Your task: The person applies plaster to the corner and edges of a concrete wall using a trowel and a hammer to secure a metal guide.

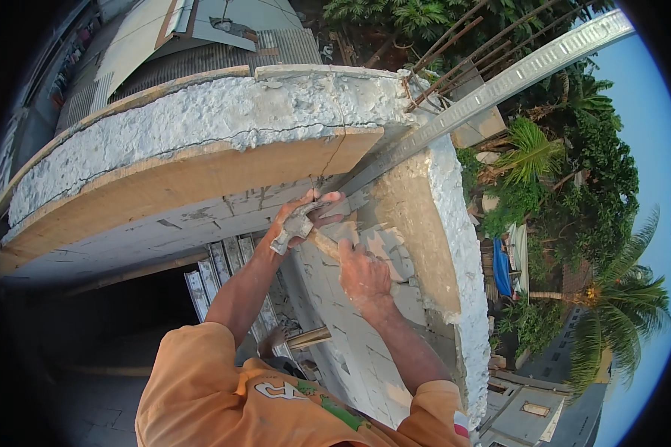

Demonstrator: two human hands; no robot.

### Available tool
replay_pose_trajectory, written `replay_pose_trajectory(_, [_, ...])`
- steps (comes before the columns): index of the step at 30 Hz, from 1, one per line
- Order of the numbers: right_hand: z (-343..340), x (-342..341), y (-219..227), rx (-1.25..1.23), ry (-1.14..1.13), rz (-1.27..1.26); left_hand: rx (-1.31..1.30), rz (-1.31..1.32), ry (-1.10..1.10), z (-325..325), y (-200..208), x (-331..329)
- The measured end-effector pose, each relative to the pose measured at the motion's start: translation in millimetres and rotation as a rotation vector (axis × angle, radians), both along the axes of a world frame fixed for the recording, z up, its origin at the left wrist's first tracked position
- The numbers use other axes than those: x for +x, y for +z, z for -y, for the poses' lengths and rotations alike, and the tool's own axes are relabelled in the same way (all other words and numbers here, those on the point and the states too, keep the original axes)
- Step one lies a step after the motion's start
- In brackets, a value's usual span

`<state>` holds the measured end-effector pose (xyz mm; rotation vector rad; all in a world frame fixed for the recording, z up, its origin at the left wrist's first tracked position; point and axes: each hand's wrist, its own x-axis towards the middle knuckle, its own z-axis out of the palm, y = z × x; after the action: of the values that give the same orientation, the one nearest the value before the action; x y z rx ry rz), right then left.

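My right hand (364,277) is closed round the wooden handle of a hammer (294,226), its grey metal head toward my left hand. Partly behind that head, my left hand (306,212) is up against the lower edge of a wooden board (201,173). Its fingertips come together at a thin dark piece, too small to name. A thin wire (334,153) runs down the board's face to just above those fingertips. The board lies along the side of a rough concrete beam (194,112). Close to both hands is the grey block wall (335,298), with smeared mortar.
A long metal channel (499,74) slants from the corner to the upper right, beside rusty reinforcing bars (484,48). A concrete edge (462,298) borders the right side, with trees beyond. Metal lengths (220,272) and a dark opening (127,313) lie lower left.
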<state>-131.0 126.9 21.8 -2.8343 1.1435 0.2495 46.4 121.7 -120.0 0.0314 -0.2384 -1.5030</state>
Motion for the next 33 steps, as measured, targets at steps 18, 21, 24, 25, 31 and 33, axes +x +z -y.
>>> replay_pose_trajectory(18, [-32,7,-52,0.068,-0.229,0.161,0.376,0.714,-0.282,-4,35,55])
replay_pose_trajectory(21, [-14,-3,-33,-0.213,-0.034,0.039,0.399,0.712,-0.233,-4,31,53])
replay_pose_trajectory(24, [4,-5,4,-0.405,0.123,-0.053,0.455,0.602,-0.161,0,39,37])
replay_pose_trajectory(25, [11,-6,14,-0.485,0.19,-0.121,0.555,0.501,-0.125,2,47,26])
replay_pose_trajectory(31, [40,6,66,-0.635,0.363,-0.299,0.676,0.295,0.078,17,69,-9])
replay_pose_trajectory(33, [34,11,64,-0.642,0.394,-0.322,0.676,0.256,0.118,12,66,-10])
